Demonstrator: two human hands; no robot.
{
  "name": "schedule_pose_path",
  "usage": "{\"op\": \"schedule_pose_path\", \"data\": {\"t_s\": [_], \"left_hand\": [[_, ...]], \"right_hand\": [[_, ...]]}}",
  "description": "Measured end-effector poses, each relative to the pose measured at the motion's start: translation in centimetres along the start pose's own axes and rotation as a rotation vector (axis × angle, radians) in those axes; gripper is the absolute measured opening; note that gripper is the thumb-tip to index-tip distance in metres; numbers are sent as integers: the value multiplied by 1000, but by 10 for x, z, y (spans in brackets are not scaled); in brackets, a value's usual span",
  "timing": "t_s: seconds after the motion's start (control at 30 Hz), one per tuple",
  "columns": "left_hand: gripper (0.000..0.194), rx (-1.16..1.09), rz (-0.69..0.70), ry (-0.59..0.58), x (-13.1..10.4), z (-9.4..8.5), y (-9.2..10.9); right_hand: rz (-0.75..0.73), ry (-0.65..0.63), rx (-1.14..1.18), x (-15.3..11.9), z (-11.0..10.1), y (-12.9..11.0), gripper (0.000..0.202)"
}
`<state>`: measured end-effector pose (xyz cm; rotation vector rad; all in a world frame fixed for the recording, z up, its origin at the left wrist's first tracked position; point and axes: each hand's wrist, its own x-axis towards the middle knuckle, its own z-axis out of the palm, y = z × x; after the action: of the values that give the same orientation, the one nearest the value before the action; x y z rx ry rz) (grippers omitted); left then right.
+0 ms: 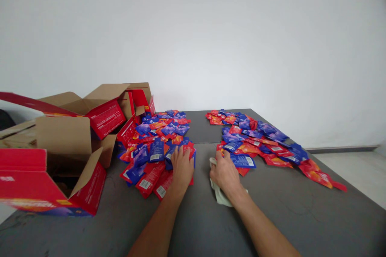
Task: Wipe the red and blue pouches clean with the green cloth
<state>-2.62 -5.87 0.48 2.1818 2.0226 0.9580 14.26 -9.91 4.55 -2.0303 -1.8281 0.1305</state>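
My left hand rests on the near right edge of the left pile of red and blue packets, its fingers apart and laid over them. My right hand is closed on a pale cloth, which hangs below the palm onto the table. Its fingertips are at the near left end of the right pile, beside a blue packet with a white barcode. Whether those fingers also pinch a packet is hidden.
An open red carton stands at the near left, with another open carton behind it and more beyond. The right pile runs along the right edge of the dark table. A white wall rises behind.
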Motion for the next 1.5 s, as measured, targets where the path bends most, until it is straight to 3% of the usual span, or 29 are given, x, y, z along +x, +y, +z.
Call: {"op": "schedule_pose_path", "data": {"t_s": [0.2, 0.3, 0.43, 0.63, 0.77, 0.87, 1.17, 1.33, 1.5], "left_hand": [[42, -77, 312, -204, -12, -1, 13], [39, -52, 382, -287, -19, 2, 14], [40, 22, 333, -275, -18, 6, 8], [37, 91, 236, -214, -10, 8, 1], [34, 150, 171, -152, -9, 5, 4], [43, 159, 135, -111, -10, 4, 10], [37, 181, 40, -125, -10, 10, 24], [30, 30, -42, -51, -8, 5, 29], [19, -433, 13, -121, -7, 4, 29]], "right_hand": [[162, -90, -148, 12, -12, 22, 44], [218, -197, -151, 17, -13, 28, 45], [184, -238, -177, 19, -4, 30, 49], [-87, -279, -111, 14, 10, 26, 49], [-213, -309, -46, 10, 10, 23, 48], [-281, -332, 10, 9, 7, 21, 45], [-288, -340, -16, 3, 2, 13, 34], [-274, -319, 35, 2, 1, 11, 35], [-212, -282, 127, 3, -1, 8, 37]]}}
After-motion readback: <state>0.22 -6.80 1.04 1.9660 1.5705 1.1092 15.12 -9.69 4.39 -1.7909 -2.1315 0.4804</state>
